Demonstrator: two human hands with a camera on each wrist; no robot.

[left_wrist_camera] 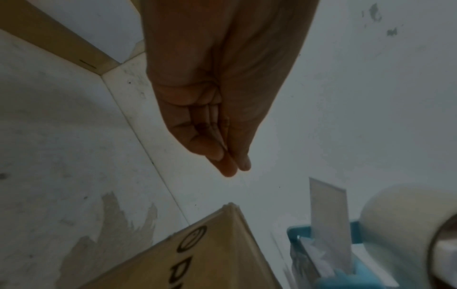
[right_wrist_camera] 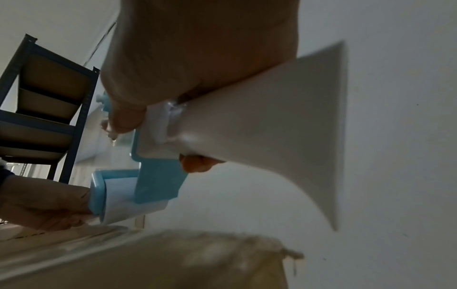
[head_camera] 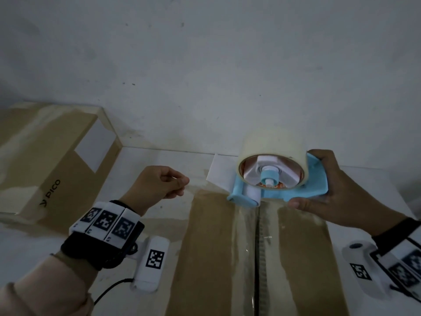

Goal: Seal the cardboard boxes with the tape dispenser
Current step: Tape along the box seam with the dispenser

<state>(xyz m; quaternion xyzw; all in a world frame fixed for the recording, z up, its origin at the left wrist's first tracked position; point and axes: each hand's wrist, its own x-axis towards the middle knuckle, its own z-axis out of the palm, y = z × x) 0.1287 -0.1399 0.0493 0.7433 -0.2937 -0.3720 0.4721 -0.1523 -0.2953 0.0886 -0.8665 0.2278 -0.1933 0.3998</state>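
Observation:
A long cardboard box (head_camera: pixel 214 252) lies in front of me, with glossy clear tape running along its centre seam (head_camera: pixel 257 247). At its far end my right hand (head_camera: pixel 330 188) grips the handle of the blue tape dispenser (head_camera: pixel 282 192), whose roller sits on the box top. A fat roll of pale tape (head_camera: pixel 271 149) is mounted on it. My left hand (head_camera: pixel 180 182) hovers to the left of the dispenser above the box edge. Its fingers are bunched against the thumb, and the left wrist view shows the left hand (left_wrist_camera: pixel 222 156) with nothing visible in it.
A second cardboard box (head_camera: pixel 45 160) with a white label (head_camera: pixel 95 144) lies at the left against the white wall (head_camera: pixel 205 65). A white label (head_camera: pixel 218 174) shows at the far end of the near box. A dark metal shelf (right_wrist_camera: pixel 49 97) stands off to the left.

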